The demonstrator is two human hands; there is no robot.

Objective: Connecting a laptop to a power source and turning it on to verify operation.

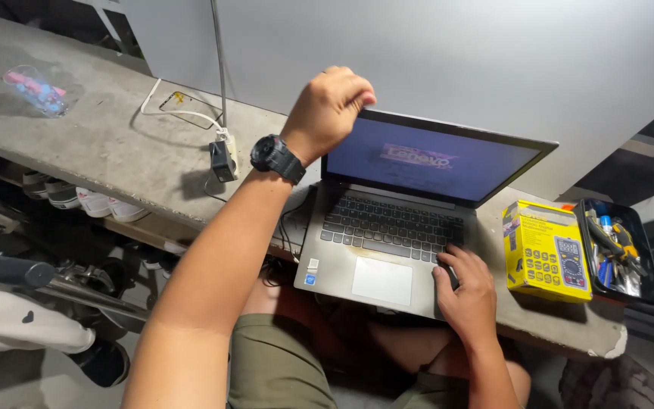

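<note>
With the laptop on the concrete bench, the left hand pinches its lid's top corner, adjusting the screen, while the right hand rests loose-fingered on its palm rest, steadying the base.

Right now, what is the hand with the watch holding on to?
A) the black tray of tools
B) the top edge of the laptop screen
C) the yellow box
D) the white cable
B: the left hand, the one with the black watch, is closed over the top corner of the laptop screen, far from the yellow box and the tool tray.
</note>
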